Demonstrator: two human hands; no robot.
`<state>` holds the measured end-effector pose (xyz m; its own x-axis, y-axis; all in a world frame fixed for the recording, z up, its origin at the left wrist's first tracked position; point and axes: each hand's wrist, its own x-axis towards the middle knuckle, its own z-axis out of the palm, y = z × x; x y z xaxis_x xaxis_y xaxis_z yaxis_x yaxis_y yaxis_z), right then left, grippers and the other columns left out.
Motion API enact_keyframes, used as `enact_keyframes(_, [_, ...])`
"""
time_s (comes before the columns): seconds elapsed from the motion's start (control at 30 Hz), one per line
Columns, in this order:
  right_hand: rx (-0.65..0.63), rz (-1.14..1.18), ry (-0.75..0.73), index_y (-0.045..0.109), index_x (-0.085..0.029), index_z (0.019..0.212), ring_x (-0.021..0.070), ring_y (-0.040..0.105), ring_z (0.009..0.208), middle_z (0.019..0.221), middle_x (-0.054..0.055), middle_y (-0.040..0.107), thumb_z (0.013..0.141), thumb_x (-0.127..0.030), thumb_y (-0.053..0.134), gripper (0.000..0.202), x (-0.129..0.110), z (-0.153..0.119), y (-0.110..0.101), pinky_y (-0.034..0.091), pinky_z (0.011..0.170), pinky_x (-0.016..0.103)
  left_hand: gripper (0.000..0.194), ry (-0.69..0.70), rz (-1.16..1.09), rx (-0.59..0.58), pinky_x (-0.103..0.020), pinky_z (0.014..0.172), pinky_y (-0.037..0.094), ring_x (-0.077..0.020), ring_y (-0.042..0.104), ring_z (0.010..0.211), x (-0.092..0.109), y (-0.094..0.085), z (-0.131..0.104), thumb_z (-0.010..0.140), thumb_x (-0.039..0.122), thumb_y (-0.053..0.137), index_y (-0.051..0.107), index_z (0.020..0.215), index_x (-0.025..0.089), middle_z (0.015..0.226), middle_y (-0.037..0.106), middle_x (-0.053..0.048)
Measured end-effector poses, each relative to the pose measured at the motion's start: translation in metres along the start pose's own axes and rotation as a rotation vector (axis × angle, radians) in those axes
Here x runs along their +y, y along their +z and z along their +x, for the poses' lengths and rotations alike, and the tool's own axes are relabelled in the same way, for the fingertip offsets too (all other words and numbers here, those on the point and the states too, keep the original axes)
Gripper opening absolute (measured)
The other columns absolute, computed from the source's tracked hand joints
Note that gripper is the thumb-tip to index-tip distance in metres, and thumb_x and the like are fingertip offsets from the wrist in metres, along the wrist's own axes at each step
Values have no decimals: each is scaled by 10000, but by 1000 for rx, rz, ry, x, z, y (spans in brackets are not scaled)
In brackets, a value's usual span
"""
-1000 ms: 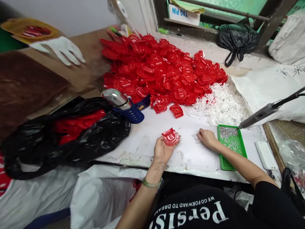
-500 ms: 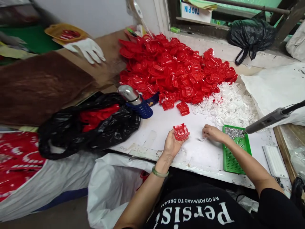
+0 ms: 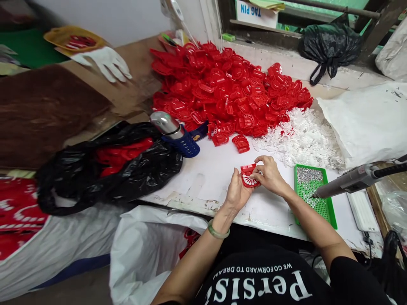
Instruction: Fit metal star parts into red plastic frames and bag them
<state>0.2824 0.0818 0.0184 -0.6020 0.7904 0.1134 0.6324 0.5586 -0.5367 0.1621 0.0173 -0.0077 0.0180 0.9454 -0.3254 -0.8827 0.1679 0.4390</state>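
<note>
My left hand holds a red plastic part with a rounded edge, tilted up over the white table. On its face lies a white fan-shaped piece with many thin spokes. My right hand reaches in from the right, its thumb and fingertips closed on the white piece against the red part. Behind the hands, one loose red part lies in front of a big heap of red parts. A pile of white spoked pieces sits right of that heap.
Right of my hands is a green tray of small shiny bits, with a grey electric screwdriver hanging over it. A silver-topped bottle in a blue holder and a black plastic bag stand left. A white sack hangs below the edge.
My right hand has moved left from beside the green tray, bringing a white piece onto the red part. The screwdriver hangs lower over the tray. The whole view has shifted slightly.
</note>
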Motion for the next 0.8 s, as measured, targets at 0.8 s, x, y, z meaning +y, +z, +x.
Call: enact_keyframes(0.8, [180, 1027, 451, 518, -198, 803, 103, 525, 637, 728, -32, 591, 821, -428, 597, 244, -21, -33, 91, 430, 627, 233, 67, 475, 567, 424, -208, 709, 449, -141, 606, 727, -34, -42, -21, 826, 122, 621, 659, 818, 177, 764, 667, -9])
